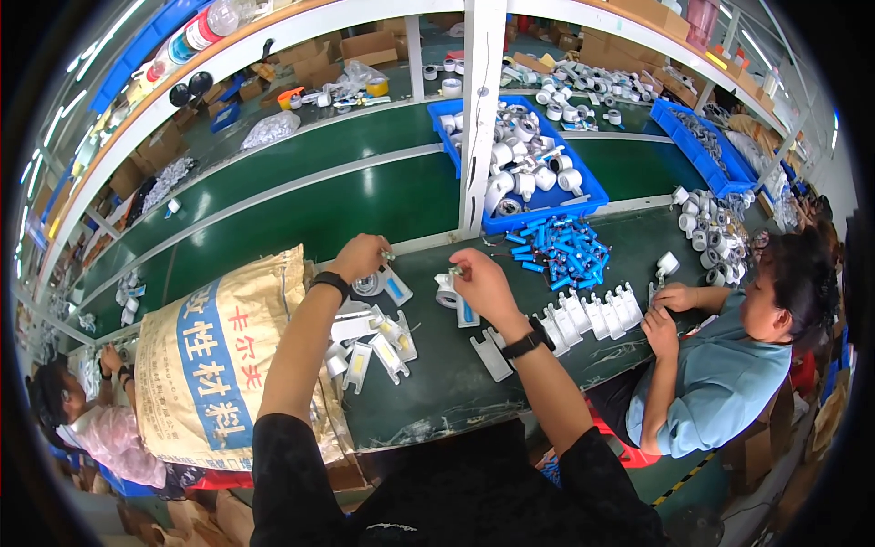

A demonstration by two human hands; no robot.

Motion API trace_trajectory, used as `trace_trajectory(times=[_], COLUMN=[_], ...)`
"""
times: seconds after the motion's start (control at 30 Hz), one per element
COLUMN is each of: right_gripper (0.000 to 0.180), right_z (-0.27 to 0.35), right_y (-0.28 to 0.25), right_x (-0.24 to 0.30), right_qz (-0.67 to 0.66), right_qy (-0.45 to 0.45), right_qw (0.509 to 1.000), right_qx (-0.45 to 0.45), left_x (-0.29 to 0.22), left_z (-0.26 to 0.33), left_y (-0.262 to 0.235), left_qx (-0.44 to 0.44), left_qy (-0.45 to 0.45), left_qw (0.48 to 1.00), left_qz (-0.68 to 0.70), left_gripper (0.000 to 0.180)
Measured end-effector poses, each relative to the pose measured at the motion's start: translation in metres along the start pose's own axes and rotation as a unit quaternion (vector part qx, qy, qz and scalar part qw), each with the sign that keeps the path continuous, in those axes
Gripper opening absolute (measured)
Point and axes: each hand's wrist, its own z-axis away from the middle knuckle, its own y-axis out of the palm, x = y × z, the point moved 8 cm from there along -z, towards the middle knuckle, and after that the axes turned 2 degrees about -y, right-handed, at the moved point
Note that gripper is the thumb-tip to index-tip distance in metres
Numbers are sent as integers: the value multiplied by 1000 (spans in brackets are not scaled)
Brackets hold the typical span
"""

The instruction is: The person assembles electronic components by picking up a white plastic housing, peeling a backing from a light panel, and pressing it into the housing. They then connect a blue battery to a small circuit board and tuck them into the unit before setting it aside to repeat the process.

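My left hand (363,259) is closed in a pinch on a small greenish part (388,256). Just below it, a white plastic housing with a blue cell (396,286) lies on the dark green bench, beside a coiled white piece (367,284). My right hand (485,286), also pinched, has a small pale part (456,271) at its fingertips. Under those fingers is a second white housing with a blue cell (467,313) and a rounded end. Several white housings (390,345) lie loosely heaped near my left forearm. The right fingers partly hide what they grip.
Beyond my right hand lie a heap of blue cylindrical cells (561,251) and a row of white housings (592,316). A blue bin (597,196) holds white round parts. A large printed sack (159,365) stands left. A co-worker (720,365) sits at right, hands on the bench.
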Motion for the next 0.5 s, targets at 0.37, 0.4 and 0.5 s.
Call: trace_trajectory(times=[0.37,0.4,0.5], right_gripper=[28,30,37], right_z=[-153,-163,-178], right_y=[131,135,124], right_x=[-36,-44,-107], right_qz=[-110,-97,-71], right_qy=[52,58,77], right_qw=[982,982,970], right_qx=[-146,-153,-220], left_x=[194,216,239], left_z=[-32,-39,-87], left_y=[-25,-16,8], left_qx=[-255,-285,-272], left_qy=[-339,-360,-303], left_qw=[900,872,882], left_qz=[102,169,239], left_gripper=[33,32,17])
